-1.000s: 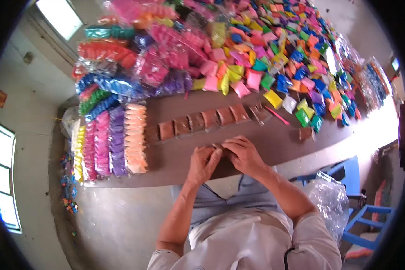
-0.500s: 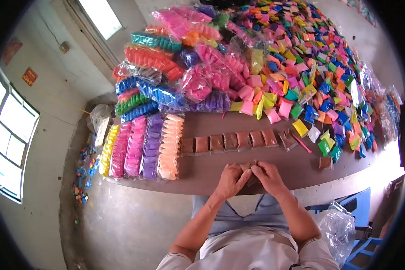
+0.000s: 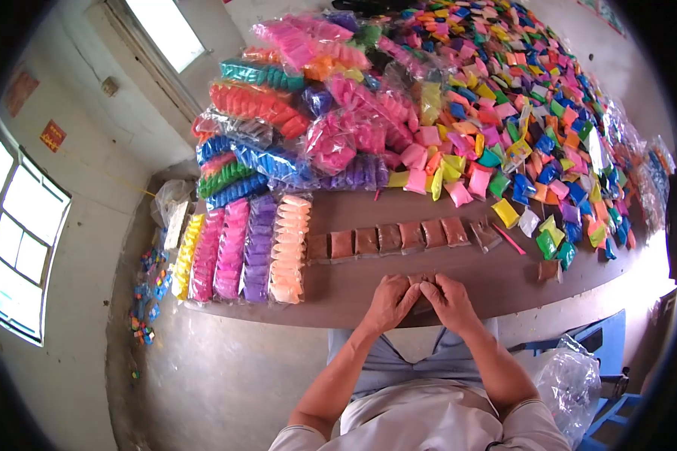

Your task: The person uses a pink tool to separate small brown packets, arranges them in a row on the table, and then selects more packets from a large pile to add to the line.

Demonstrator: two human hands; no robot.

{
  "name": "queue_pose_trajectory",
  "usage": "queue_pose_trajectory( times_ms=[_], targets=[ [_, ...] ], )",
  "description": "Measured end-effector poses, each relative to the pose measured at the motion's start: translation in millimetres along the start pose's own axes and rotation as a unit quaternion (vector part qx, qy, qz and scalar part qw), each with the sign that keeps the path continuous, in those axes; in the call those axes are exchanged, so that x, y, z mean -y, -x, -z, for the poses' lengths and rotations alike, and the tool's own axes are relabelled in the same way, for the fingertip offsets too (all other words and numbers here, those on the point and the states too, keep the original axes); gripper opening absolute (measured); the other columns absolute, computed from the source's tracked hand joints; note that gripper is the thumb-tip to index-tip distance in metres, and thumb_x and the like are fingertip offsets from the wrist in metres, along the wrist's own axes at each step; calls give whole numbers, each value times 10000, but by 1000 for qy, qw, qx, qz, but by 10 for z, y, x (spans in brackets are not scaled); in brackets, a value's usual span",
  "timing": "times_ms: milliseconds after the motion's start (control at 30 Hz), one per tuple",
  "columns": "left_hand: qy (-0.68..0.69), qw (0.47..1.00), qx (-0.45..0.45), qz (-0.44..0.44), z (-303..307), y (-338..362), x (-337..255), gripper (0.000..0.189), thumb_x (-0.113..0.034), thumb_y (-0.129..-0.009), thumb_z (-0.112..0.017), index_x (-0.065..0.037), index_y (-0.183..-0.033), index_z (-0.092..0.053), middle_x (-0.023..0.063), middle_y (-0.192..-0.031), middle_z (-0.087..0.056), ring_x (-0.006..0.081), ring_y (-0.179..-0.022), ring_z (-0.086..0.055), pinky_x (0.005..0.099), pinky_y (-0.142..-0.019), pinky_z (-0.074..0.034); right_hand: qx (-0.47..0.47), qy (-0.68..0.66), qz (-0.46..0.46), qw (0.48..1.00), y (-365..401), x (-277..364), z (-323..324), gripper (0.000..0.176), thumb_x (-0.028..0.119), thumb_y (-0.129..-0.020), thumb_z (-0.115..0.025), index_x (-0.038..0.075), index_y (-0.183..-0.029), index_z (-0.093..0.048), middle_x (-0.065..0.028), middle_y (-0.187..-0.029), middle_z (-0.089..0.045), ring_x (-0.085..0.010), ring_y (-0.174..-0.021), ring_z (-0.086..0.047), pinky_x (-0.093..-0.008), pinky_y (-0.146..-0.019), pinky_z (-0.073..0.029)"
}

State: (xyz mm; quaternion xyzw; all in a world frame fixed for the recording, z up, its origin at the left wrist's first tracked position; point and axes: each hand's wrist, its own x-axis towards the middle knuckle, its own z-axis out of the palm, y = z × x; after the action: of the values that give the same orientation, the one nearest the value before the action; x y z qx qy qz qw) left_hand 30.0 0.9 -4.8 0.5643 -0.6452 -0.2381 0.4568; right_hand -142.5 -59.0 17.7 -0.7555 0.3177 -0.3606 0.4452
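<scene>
Brown plastic shows between the fingertips of two bare hands: a small packet [image 3: 421, 277], held just above or on the near part of a dark tabletop [image 3: 338, 293], nearer the seated person than a row of brown packets [image 3: 389, 237]. Its visible strip runs roughly left to right, with the long axis and the way it points hidden by the fingers. Left hand [image 3: 390, 300] and right hand [image 3: 449, 299] are closed narrowly on it, thumbs meeting, knuckles up, forearms angling inward from the person's sides. Peach packets [image 3: 289, 248] lie left of the row.
</scene>
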Motion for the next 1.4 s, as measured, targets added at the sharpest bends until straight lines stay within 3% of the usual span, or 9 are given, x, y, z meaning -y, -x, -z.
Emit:
queue_pose_trajectory(
  times_ms=[233, 333, 467, 567, 633, 900, 967, 1200, 1400],
  targets=[
    [33, 999, -16, 37, 14, 1, -66, 321, -245, -949, -631, 6, -751, -603, 168, -692, -533, 353, -679, -515, 443, -680, -407, -3, -30, -7, 1000, 61, -203, 4, 268, 168, -988, -606, -10, -812, -511, -88, -668, -414, -155, -631, -360, -327, -569, -379],
    [116, 991, -30, 54, -23, 36, -16, 258, -175, -897, -656, 19, -731, -615, 150, -684, -573, 269, -608, -543, 398, -582, -432, -2, -58, 15, 998, 97, -220, -65, 121, 104, -954, -579, -5, -989, -621, -147, -789, -552, -246, -690, -528, -365, -658, -459],
    [125, 986, -60, 96, -128, 83, 44, 212, -130, -868, -646, 8, -710, -620, 133, -726, -602, 265, -767, -563, 386, -749, -431, 0, -59, 116, 991, 115, -186, -48, 163, 44, -894, -562, 10, -1035, -637, -164, -830, -581, -306, -704, -555, -379, -664, -468],
    [69, 994, -27, 80, -79, 53, -18, 210, -145, -864, -636, -6, -707, -616, 134, -740, -601, 287, -814, -551, 393, -815, -397, 101, -17, -33, 994, 132, -232, 76, 96, 41, -892, -559, 2, -961, -613, -171, -784, -572, -313, -655, -545, -379, -617, -451],
    [56, 997, -30, 54, -75, 3, -116, 230, -167, -872, -630, -8, -708, -606, 129, -725, -588, 302, -770, -534, 396, -801, -383, 33, -68, 24, 997, 120, -199, 67, 91, 81, -914, -583, 2, -874, -563, -176, -727, -544, -323, -609, -523, -381, -577, -431],
    [-66, 997, 3, 27, -79, -45, -189, 270, -126, -860, -654, -14, -648, -529, 111, -668, -546, 288, -705, -513, 389, -749, -370, -218, 169, -132, 952, -218, -301, 1123, 296, 282, -971, -584, 9, -861, -561, -185, -763, -585, -341, -700, -605, -442, -621, -459],
    [-68, 997, -3, 23, -93, -62, -212, 263, -119, -852, -663, -18, -647, -533, 106, -663, -547, 285, -704, -512, 387, -745, -371, -244, 227, -79, 940, -245, -386, 1270, 363, 342, -977, -593, 0, -855, -575, -143, -739, -565, -230, -637, -541, -369, -603, -445],
    [-72, 997, -20, 5, -103, -53, -199, 217, -114, -837, -679, -28, -667, -575, 88, -670, -573, 275, -702, -522, 383, -745, -377, -191, 210, -84, 955, -317, -659, 1152, 267, 233, -908, -631, -27, -868, -588, -232, -886, -631, -394, -791, -623, -468, -690, -475],
    [-72, 997, -29, -1, -111, -59, -216, 207, -110, -830, -687, -26, -669, -585, 86, -674, -584, 271, -712, -535, 378, -751, -383, -121, 205, -139, 961, -345, -541, 1141, 264, 240, -905, -632, -20, -864, -604, -233, -799, -621, -415, -740, -615, -455, -658, -473]
  ],
)
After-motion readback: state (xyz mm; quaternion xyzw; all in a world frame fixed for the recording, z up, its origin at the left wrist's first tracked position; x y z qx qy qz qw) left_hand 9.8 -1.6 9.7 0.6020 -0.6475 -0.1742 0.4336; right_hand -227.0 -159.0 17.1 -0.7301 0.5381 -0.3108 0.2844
